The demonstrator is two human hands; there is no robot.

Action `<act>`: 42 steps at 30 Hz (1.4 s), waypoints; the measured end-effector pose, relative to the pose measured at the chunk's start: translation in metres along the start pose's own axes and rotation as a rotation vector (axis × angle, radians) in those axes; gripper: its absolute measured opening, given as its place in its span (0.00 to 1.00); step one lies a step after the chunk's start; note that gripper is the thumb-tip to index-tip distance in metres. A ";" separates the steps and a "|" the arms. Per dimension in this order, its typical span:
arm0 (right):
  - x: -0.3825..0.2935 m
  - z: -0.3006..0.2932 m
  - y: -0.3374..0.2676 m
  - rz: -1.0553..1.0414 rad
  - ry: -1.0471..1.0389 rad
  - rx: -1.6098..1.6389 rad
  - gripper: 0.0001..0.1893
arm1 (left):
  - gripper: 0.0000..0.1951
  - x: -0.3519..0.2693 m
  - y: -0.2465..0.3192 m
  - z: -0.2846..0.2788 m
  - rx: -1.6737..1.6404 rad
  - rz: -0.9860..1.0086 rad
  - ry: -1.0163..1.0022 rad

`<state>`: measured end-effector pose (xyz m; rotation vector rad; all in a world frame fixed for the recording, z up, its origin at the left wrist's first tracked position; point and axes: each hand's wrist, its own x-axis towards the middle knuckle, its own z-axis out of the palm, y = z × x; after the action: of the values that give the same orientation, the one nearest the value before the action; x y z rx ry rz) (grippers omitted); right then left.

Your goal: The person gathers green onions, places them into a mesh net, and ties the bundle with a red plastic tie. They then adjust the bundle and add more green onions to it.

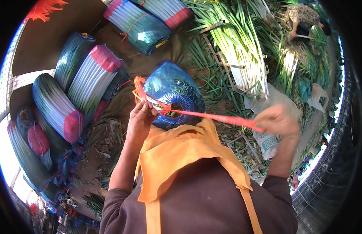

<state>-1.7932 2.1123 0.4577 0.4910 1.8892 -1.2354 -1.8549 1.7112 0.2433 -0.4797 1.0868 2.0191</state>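
In front of me stands a bundle of long green onions in blue mesh netting (172, 80), with cut tubular leaf ends showing through its top. The net's gathered rim forms a ring around an opening. My left hand (143, 115) pinches a red plastic tie cord (210, 115) beside this opening, at the left. Loops of the cord stick up above those fingers, and a knot sits just right of them. Out to the right, my right hand (277, 121) is blurred and grips the cord's other end. Between the hands the cord runs nearly straight.
Wrapped onion bundles with red net ends (93, 73) lie at the left; others (140, 26) lie at the top. Loose onions (239, 58) rest on a metal frame (217, 55). A person (304, 19) bends at the upper right. A white sack (265, 143) lies right.
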 end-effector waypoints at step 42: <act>0.225 0.257 0.057 -0.492 0.260 0.053 0.06 | 0.07 -0.005 -0.044 0.007 1.047 0.288 0.244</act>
<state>-1.7822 1.8862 0.1959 0.2234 2.2905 -1.6006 -1.8172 1.7289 0.2272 -0.0007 2.2366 1.3316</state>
